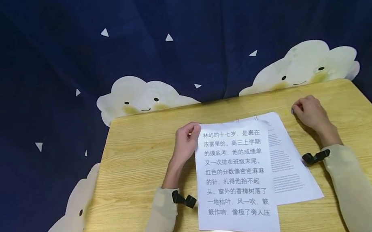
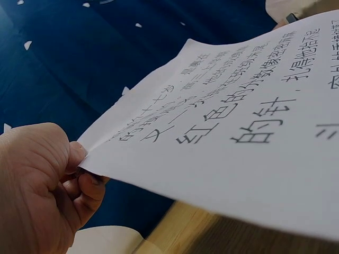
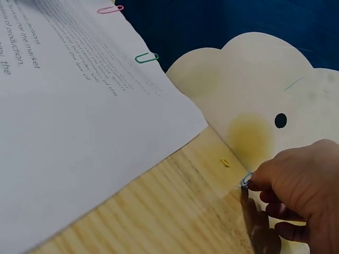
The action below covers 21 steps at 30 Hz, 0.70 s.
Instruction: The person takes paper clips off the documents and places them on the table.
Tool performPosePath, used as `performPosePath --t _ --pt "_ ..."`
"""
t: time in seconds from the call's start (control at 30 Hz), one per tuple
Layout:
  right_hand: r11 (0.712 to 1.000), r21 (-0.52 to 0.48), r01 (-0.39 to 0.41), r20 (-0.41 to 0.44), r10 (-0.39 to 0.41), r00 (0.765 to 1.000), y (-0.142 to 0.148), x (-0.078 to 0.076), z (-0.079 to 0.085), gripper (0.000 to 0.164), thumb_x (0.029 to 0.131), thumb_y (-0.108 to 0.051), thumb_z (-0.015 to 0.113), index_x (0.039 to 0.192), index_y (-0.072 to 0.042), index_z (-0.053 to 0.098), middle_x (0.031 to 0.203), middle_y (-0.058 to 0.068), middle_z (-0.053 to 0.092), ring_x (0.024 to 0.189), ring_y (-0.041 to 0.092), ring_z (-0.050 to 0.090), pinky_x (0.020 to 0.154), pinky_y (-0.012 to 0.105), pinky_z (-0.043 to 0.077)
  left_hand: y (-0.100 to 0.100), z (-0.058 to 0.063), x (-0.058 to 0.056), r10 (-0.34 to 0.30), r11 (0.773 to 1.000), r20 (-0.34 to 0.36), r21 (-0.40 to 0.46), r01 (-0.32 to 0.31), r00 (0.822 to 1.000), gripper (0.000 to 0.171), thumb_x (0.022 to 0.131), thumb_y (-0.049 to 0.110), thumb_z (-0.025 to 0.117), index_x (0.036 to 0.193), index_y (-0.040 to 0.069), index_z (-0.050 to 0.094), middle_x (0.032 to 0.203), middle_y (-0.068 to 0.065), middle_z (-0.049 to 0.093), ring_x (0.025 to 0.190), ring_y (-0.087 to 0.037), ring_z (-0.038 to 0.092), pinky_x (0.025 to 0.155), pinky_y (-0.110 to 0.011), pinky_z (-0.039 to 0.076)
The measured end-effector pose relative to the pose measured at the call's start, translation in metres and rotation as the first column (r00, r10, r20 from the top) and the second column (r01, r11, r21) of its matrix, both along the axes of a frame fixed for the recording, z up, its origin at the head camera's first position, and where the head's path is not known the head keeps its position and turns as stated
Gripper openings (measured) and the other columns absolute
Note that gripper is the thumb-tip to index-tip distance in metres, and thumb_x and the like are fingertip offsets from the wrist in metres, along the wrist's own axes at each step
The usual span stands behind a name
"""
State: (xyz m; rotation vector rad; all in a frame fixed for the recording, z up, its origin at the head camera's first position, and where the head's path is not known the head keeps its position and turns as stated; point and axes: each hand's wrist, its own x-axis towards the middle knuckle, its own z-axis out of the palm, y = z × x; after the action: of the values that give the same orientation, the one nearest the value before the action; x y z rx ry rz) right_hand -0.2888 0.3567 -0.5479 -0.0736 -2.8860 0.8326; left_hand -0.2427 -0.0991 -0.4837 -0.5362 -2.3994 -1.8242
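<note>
The Chinese sheet (image 1: pixel 235 177), pinched by the left hand (image 1: pixel 185 142), overlaps the English sheet (image 1: pixel 287 164) at left. To its right, the right hand (image 1: pixel 311 113) pinches a blue paperclip (image 3: pixel 246 180), not yet attached; the English sheet's top edge already has two paperclips (image 3: pixel 146 59).
</note>
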Motion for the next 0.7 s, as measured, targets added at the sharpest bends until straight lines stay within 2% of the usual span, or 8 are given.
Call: performPosePath --t 0.33,0.57,0.7 --pt "0.999 -0.038 0.017 0.013 -0.017 1.000 0.001 -0.001 0.000 0.035 0.109 -0.018 0.049 0.116 0.013 0.064 0.115 0.028 0.050 0.105 0.044 0.046 0.086 0.060 0.041 -0.011 0.001 -0.004 0.037 0.999 -0.013 0.006 -0.037 0.999 0.023 0.108 0.008 0.055 0.104 -0.002 0.075 0.091 -0.015 0.073 0.066 -0.016 0.064 0.055 -0.025 0.051" --pt "0.998 -0.056 0.025 0.039 -0.023 0.999 -0.002 -0.002 0.002 0.035 0.110 -0.019 0.048 0.120 0.012 0.061 0.121 0.029 0.048 0.109 0.044 0.044 0.091 0.061 0.040 -0.036 0.006 -0.013 0.146 0.989 -0.004 0.030 -0.146 0.989 0.022 0.108 0.008 0.055 0.102 -0.001 0.074 0.090 -0.014 0.071 0.067 -0.016 0.063 0.056 -0.023 0.048" --pt "0.999 -0.051 -0.004 0.020 0.005 1.000 0.002 -0.001 0.002 0.035 0.109 -0.018 0.049 0.118 0.013 0.063 0.120 0.030 0.052 0.107 0.046 0.049 0.090 0.064 0.042 -0.046 0.006 -0.017 0.167 0.985 0.006 0.049 -0.167 0.986 0.021 0.108 0.006 0.055 0.103 -0.004 0.073 0.090 -0.017 0.071 0.066 -0.016 0.062 0.055 -0.023 0.047"
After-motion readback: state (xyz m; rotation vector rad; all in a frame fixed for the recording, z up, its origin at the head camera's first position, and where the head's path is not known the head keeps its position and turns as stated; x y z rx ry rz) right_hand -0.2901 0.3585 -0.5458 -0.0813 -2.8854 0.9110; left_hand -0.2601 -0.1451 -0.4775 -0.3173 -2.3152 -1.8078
